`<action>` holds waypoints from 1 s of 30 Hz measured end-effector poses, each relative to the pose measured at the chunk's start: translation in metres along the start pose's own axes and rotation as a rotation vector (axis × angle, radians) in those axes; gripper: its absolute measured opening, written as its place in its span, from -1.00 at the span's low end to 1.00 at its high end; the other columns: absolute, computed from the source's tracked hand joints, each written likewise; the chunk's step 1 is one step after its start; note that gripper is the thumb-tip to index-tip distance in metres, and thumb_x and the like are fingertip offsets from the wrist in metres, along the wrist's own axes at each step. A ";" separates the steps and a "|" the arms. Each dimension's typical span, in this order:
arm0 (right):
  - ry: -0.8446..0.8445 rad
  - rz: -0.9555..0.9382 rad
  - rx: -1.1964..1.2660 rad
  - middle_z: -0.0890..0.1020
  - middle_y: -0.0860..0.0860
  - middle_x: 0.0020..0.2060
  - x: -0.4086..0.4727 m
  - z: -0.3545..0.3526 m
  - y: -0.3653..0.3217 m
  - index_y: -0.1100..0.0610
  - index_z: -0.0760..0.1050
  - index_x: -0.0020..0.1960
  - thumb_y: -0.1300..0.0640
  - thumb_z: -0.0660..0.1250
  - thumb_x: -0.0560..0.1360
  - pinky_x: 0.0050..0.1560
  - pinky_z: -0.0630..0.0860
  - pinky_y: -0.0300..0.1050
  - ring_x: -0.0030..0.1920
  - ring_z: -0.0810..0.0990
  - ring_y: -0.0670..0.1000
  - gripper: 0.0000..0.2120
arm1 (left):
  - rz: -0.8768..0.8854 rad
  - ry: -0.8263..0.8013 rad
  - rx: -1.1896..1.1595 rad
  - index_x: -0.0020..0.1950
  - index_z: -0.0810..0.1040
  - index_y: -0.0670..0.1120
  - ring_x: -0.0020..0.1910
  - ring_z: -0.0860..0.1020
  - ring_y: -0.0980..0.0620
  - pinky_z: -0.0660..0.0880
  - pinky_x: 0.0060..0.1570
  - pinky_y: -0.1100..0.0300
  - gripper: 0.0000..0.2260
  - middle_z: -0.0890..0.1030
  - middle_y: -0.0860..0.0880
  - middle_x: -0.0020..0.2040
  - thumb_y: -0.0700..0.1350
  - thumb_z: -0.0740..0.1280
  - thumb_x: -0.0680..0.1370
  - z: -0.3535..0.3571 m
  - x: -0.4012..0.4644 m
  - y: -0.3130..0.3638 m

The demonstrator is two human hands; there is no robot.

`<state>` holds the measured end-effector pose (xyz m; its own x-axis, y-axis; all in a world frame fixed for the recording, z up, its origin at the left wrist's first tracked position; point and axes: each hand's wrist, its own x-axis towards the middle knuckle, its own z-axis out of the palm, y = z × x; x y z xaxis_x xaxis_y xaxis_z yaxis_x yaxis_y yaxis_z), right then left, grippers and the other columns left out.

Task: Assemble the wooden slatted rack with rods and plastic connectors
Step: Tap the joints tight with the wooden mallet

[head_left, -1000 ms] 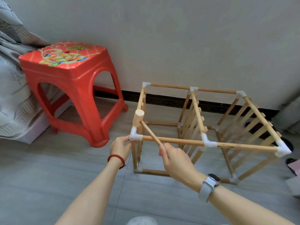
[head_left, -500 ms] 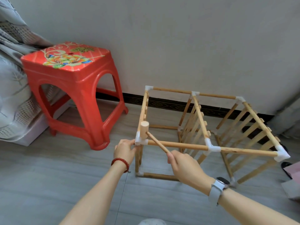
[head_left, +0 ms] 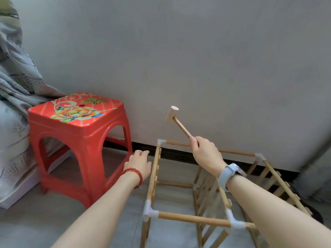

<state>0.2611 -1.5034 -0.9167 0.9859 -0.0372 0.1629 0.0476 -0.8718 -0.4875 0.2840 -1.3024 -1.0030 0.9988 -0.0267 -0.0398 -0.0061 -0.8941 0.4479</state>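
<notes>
Rack (head_left: 195, 219) stands on the floor by the wall, looks almost fully framed: rods (head_left: 189, 218) joined at the corners by white plastic connectors (head_left: 149, 212), slatted panels in place on the left side, middle and right. No loose parts in view, so what's left seems to be seating the joints.

Red stool (head_left: 78, 140) sits just left of the rack, not touching as far as can be seen.

Right hand (head_left: 206, 154) is wrapped around the handle of the wooden mallet (head_left: 172, 114), head raised above the far-left corner connector (head_left: 161, 141), likely mid-swing.

Left hand (head_left: 140, 163) hovers beside the left top rail, fingers loosely bent, holding nothing; contact with the rail can't be confirmed.
</notes>
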 end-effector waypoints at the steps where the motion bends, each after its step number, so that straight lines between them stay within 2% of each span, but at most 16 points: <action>1: 0.004 0.002 0.003 0.49 0.00 -0.35 0.006 0.006 0.006 0.16 0.42 -0.11 -0.07 -0.06 0.64 -0.33 0.36 -0.07 -0.34 0.46 0.05 -0.58 | 0.010 0.027 -0.007 0.48 0.18 -0.01 0.41 0.24 -0.09 0.31 0.31 -0.04 -0.57 0.19 -0.06 0.47 -0.04 0.14 0.62 0.006 0.006 0.008; 5: -0.059 0.003 -0.031 0.55 0.04 -0.27 0.035 0.041 0.034 0.16 0.44 -0.06 -0.05 -0.05 0.64 -0.33 0.40 -0.07 -0.29 0.52 0.08 -0.61 | 0.030 0.078 0.067 0.54 -0.04 0.00 0.52 -0.04 -0.09 0.20 0.38 -0.06 -0.48 -0.03 -0.06 0.55 0.00 0.08 0.63 0.047 0.041 0.026; 8: -0.047 -0.019 0.061 0.53 0.02 -0.28 0.067 0.053 0.043 0.15 0.41 -0.07 0.02 0.01 0.62 -0.39 0.32 -0.11 -0.35 0.46 0.03 -0.71 | 0.001 0.027 0.152 0.55 -0.22 0.00 0.53 -0.17 -0.05 0.06 0.44 -0.08 -0.41 -0.18 -0.04 0.56 0.07 0.03 0.64 0.087 0.069 0.022; 10: 0.063 -0.072 0.196 0.50 -0.01 -0.33 0.082 0.057 0.043 0.13 0.38 -0.07 0.05 0.02 0.63 -0.41 0.28 -0.12 -0.40 0.43 -0.01 -0.76 | -0.047 -0.030 0.142 0.55 -0.23 -0.04 0.53 -0.14 -0.06 0.11 0.43 -0.07 -0.40 -0.22 -0.04 0.56 0.06 0.03 0.64 0.105 0.076 0.016; 12: 0.129 -0.143 0.241 0.45 -0.02 -0.40 0.092 0.077 0.048 0.12 0.33 -0.03 0.06 -0.01 0.64 -0.44 0.25 -0.11 -0.45 0.39 0.00 -0.79 | -0.076 -0.020 0.127 0.55 -0.19 -0.05 0.54 -0.08 -0.05 0.22 0.39 -0.05 -0.42 -0.21 -0.04 0.56 0.03 0.05 0.64 0.117 0.082 0.010; 13: 0.086 -0.138 0.194 0.43 -0.01 -0.42 0.093 0.090 0.054 0.13 0.30 -0.01 0.05 -0.03 0.65 -0.46 0.24 -0.11 -0.46 0.39 0.01 -0.79 | -0.066 -0.003 0.132 0.55 -0.18 -0.05 0.53 -0.07 -0.05 0.25 0.37 -0.04 -0.43 -0.19 -0.03 0.56 0.02 0.05 0.64 0.118 0.084 0.009; 15: -0.175 -0.061 -0.016 0.43 0.00 -0.39 0.095 0.115 0.067 0.16 0.32 0.02 0.03 -0.06 0.66 -0.47 0.25 -0.12 -0.45 0.39 0.02 -0.74 | -0.061 0.017 0.143 0.55 -0.16 -0.05 0.53 -0.07 -0.05 0.29 0.34 -0.05 -0.43 -0.17 -0.01 0.56 0.03 0.05 0.64 0.117 0.084 0.009; 16: -0.252 -0.025 -0.088 0.43 0.00 -0.37 0.097 0.123 0.073 0.18 0.35 0.02 0.03 -0.06 0.66 -0.45 0.27 -0.12 -0.43 0.40 0.02 -0.71 | -0.063 0.021 0.153 0.55 -0.16 -0.05 0.53 -0.07 -0.06 0.28 0.34 -0.04 -0.43 -0.17 -0.01 0.56 0.03 0.05 0.64 0.117 0.083 0.010; 17: -0.260 -0.010 -0.114 0.43 0.00 -0.35 0.099 0.126 0.076 0.20 0.37 0.03 0.03 -0.06 0.66 -0.42 0.29 -0.11 -0.40 0.41 0.03 -0.69 | -0.065 0.022 0.160 0.55 -0.16 -0.05 0.53 -0.07 -0.06 0.27 0.35 -0.04 -0.43 -0.17 -0.01 0.56 0.04 0.05 0.64 0.118 0.082 0.010; 19: -0.064 -0.081 -0.048 0.47 0.03 -0.32 0.102 0.124 0.079 0.20 0.37 0.04 0.03 -0.05 0.66 -0.36 0.32 -0.07 -0.34 0.45 0.11 -0.69 | -0.064 0.015 0.164 0.55 -0.16 -0.04 0.53 -0.08 -0.06 0.26 0.36 -0.03 -0.43 -0.17 -0.01 0.56 0.04 0.05 0.64 0.118 0.081 0.011; 21: 0.017 -0.131 0.005 0.52 0.08 -0.30 0.104 0.124 0.083 0.18 0.33 0.05 0.03 -0.04 0.65 -0.34 0.34 -0.05 -0.31 0.49 0.16 -0.74 | -0.065 0.012 0.169 0.55 -0.16 -0.04 0.53 -0.08 -0.06 0.27 0.36 -0.03 -0.43 -0.17 0.00 0.56 0.04 0.05 0.64 0.118 0.080 0.011; 24: -0.189 -0.107 -0.060 0.54 0.07 -0.22 0.107 0.130 0.079 0.18 0.35 0.06 0.01 -0.01 0.65 -0.28 0.40 -0.03 -0.25 0.51 0.15 -0.73 | -0.067 0.005 0.173 0.55 -0.15 -0.04 0.53 -0.08 -0.06 0.30 0.35 -0.03 -0.43 -0.18 0.01 0.56 0.04 0.05 0.64 0.118 0.076 0.013; 25: -0.167 -0.123 -0.072 0.55 0.08 -0.20 0.110 0.131 0.075 0.18 0.37 0.07 0.01 0.00 0.65 -0.26 0.41 -0.02 -0.23 0.53 0.16 -0.72 | -0.068 0.008 0.177 0.55 -0.15 -0.04 0.53 -0.07 -0.06 0.30 0.34 -0.03 -0.43 -0.18 0.01 0.56 0.03 0.06 0.63 0.118 0.075 0.013; 28: -0.021 -0.132 0.095 0.54 0.11 -0.25 0.121 0.130 0.064 0.20 0.34 0.09 0.04 0.00 0.65 -0.28 0.44 0.02 -0.25 0.52 0.19 -0.75 | -0.063 0.028 0.194 0.54 -0.11 -0.04 0.52 -0.03 -0.07 0.32 0.31 -0.03 -0.42 -0.14 0.00 0.56 0.03 0.09 0.62 0.117 0.074 0.013; 30: -0.147 -0.078 0.055 0.47 0.05 -0.27 0.123 0.135 0.061 0.19 0.33 0.10 0.05 0.00 0.65 -0.31 0.38 -0.03 -0.27 0.47 0.14 -0.76 | -0.065 0.031 0.198 0.54 -0.11 -0.05 0.52 -0.01 -0.07 0.31 0.31 -0.03 -0.41 -0.13 0.00 0.56 0.03 0.11 0.62 0.117 0.074 0.013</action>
<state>0.4065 -1.4953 -1.0420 0.9916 0.1045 0.0769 0.1293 -0.8413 -0.5249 0.3527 -1.3685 -1.1048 0.9984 0.0454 -0.0339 0.0527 -0.9639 0.2612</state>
